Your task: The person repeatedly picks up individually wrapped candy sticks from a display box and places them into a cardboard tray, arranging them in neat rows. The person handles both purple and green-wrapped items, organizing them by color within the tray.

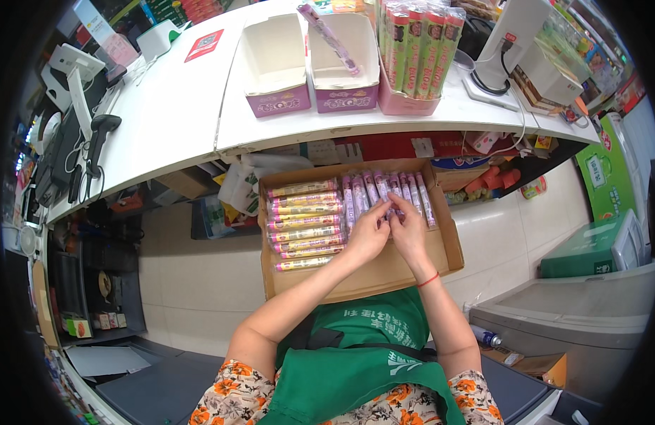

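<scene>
A shallow cardboard box (363,281) lies before me, above my lap. Slim wrapped yellow-and-pink tubes (306,231) are stacked crosswise at its left. Purple wrapped tubes (360,196) stand side by side lengthwise at the far right part. My left hand (370,230) and my right hand (410,228) meet over the purple row, fingertips bent and pressed together. Both pinch at a purple tube there, mostly hidden beneath the fingers. The box's near strip shows bare cardboard.
On the white counter (164,106) stand a bare white-and-purple display box (276,64), another with one purple tube (329,40) leaning inside, and a pink box of green tubes (420,53). A barcode scanner (101,138) sits left. A green bin (590,248) stands right.
</scene>
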Demonstrator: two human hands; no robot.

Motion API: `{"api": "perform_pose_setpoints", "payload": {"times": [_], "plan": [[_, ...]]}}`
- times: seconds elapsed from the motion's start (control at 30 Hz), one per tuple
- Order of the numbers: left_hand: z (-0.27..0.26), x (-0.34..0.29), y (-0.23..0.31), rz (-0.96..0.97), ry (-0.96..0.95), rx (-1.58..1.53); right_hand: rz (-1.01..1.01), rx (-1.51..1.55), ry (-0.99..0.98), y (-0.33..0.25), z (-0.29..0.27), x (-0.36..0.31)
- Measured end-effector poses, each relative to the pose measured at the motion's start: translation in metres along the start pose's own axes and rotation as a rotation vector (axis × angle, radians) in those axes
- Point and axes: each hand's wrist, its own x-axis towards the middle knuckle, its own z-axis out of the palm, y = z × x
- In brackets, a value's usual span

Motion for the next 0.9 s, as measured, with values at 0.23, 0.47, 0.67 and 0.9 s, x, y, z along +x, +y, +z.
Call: {"api": "perform_pose_setpoints", "payload": {"times": [0.23,0.47,0.67,0.9], "plan": [[-0.004,0.001,0.007,-0.015,-0.003,0.027,0.071,0.033,-0.025,0.003,0.005,0.002],[-0.008,0.004,0.0,0.014,-0.015,0.101,-0.011,-0.054,-0.046,0.0,0.004,0.001],[-0.016,-0.004,0.013,0.046,-0.019,0.045,-0.101,-0.09,-0.04,-0.02,-0.002,-0.004],[-0.031,-0.015,0.048,0.074,-0.008,-0.122,-0.171,-0.025,-0.055,-0.058,-0.01,-0.002]]}}
